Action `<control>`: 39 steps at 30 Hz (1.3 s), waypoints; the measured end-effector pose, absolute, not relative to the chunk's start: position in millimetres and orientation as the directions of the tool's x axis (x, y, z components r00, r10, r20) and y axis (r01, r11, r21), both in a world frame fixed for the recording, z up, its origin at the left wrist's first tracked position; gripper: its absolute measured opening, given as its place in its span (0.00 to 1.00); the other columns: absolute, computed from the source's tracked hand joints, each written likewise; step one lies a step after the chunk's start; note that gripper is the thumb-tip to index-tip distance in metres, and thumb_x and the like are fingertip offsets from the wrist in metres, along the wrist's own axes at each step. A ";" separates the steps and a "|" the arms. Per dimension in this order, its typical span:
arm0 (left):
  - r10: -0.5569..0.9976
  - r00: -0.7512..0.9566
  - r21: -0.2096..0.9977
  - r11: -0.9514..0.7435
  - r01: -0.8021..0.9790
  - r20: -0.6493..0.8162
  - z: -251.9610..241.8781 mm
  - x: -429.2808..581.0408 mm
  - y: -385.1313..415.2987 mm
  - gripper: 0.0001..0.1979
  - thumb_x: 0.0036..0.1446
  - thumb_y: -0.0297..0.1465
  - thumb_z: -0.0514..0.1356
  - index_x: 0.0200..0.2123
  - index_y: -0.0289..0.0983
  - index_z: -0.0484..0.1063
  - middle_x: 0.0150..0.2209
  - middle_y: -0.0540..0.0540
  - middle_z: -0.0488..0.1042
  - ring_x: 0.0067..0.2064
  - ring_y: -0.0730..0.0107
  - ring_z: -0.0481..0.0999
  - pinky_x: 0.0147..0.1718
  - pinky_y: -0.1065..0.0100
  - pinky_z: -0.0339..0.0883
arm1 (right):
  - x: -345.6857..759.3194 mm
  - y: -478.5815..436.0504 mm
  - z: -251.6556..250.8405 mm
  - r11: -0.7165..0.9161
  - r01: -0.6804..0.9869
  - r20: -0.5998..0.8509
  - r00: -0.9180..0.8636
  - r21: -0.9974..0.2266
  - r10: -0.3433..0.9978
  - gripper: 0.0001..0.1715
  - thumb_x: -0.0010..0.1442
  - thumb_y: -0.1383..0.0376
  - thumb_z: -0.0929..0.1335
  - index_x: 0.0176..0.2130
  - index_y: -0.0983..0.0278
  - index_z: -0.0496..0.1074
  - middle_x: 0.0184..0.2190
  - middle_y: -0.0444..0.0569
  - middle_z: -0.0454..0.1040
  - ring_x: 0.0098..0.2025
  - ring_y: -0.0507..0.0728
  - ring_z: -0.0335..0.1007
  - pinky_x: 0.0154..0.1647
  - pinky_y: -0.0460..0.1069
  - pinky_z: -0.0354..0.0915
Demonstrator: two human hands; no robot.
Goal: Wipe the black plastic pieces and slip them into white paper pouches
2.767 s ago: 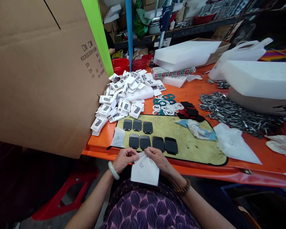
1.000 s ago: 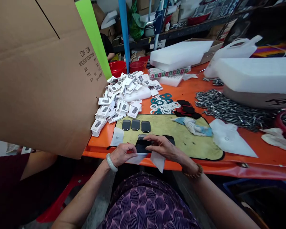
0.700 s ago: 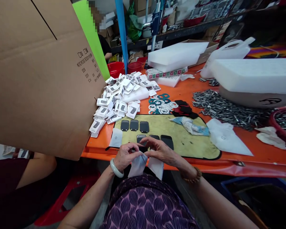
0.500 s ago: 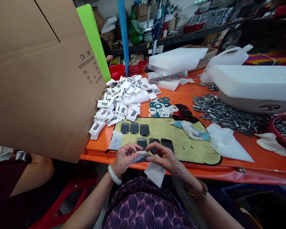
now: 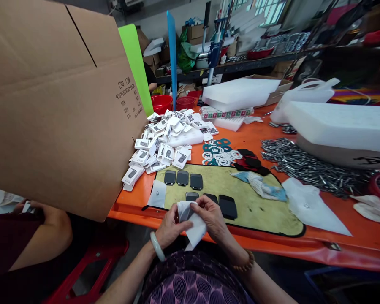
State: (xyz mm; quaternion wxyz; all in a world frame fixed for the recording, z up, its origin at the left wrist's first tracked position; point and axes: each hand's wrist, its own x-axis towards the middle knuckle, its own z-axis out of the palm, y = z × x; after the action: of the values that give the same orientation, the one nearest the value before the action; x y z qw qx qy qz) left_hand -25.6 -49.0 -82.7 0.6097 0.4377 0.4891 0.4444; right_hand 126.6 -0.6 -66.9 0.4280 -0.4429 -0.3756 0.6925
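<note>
A thin white bag (image 5: 194, 230), seemingly of soft plastic, is held in front of my body at the table's edge. My left hand (image 5: 170, 228) is closed on its left side, thumb across the front. The fingers of my right hand (image 5: 211, 214) pinch its upper right edge. A greyish shape shows at the bag's top; I cannot make out what it is. Just beyond my hands, black rounded-square pieces (image 5: 196, 181) lie in two rows on a yellow-green mat (image 5: 259, 217), the nearer row partly hidden. A flat frosted bag (image 5: 157, 194) lies at the mat's left edge.
A large cardboard box (image 5: 60, 114) blocks the left, with a pile of small white boxes (image 5: 167, 152) beside it. Rings (image 5: 220, 154), a crumpled cloth (image 5: 262, 185), metal pins (image 5: 304, 164) and white foam (image 5: 342, 126) lie further right. Another person's arm (image 5: 41, 240) is at lower left.
The white bag that hung below my right hand is now up between both hands. The greyish item held there before is mostly out of sight. The view has tilted slightly upward.
</note>
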 end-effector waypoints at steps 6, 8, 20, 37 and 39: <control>0.979 -0.066 0.979 0.197 0.045 -0.194 -105.0 -35.1 -17.3 0.19 0.56 0.40 0.60 0.47 0.35 0.68 0.41 0.44 0.75 0.42 0.64 0.73 0.41 0.66 0.67 | 137.4 6.3 -78.3 -0.259 -0.179 -0.265 0.009 -0.949 0.964 0.28 0.36 0.48 0.78 0.30 0.63 0.70 0.25 0.44 0.73 0.23 0.51 0.63 0.22 0.45 0.57; 0.961 -0.175 0.939 0.251 0.236 -0.213 -109.9 -44.3 3.3 0.16 0.55 0.37 0.60 0.44 0.35 0.69 0.39 0.45 0.75 0.41 0.64 0.73 0.42 0.65 0.66 | 145.9 8.3 -78.9 -0.269 -0.193 -0.282 0.045 -0.944 0.958 0.29 0.36 0.47 0.77 0.31 0.63 0.69 0.25 0.45 0.74 0.23 0.51 0.63 0.21 0.45 0.56; 0.969 -0.248 0.926 0.099 0.364 -0.006 -83.0 -27.4 -11.7 0.15 0.54 0.39 0.61 0.42 0.37 0.70 0.46 0.40 0.70 0.51 0.56 0.68 0.53 0.56 0.59 | 141.5 -0.3 -74.0 -0.141 -0.292 -0.191 0.149 -0.946 0.970 0.25 0.45 0.47 0.74 0.31 0.62 0.66 0.22 0.43 0.71 0.21 0.51 0.63 0.21 0.46 0.60; 0.967 0.007 0.965 0.256 -0.063 -0.256 -56.3 -8.6 -42.2 0.28 0.40 0.34 0.70 0.48 0.36 0.71 0.25 0.55 0.69 0.26 0.76 0.65 0.28 0.72 0.59 | 157.2 -11.5 -78.2 -0.255 -0.133 -0.191 -0.367 -0.958 0.910 0.24 0.43 0.53 0.77 0.37 0.62 0.74 0.31 0.45 0.74 0.31 0.54 0.69 0.33 0.49 0.66; 0.954 0.019 0.950 0.298 -0.091 -0.298 -57.4 -7.8 -43.9 0.23 0.42 0.39 0.69 0.41 0.35 0.74 0.25 0.52 0.71 0.26 0.76 0.66 0.28 0.71 0.59 | 157.4 -14.8 -79.0 -0.216 -0.084 -0.176 -0.342 -0.973 0.923 0.21 0.43 0.54 0.76 0.35 0.62 0.74 0.30 0.45 0.73 0.31 0.53 0.67 0.33 0.48 0.65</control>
State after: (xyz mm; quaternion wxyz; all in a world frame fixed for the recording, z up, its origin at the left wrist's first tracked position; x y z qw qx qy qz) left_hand -7.8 -43.9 -57.4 0.5937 0.3964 0.5447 0.4401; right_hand 157.4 -14.8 -79.0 0.3853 -0.4251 -0.4934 0.6537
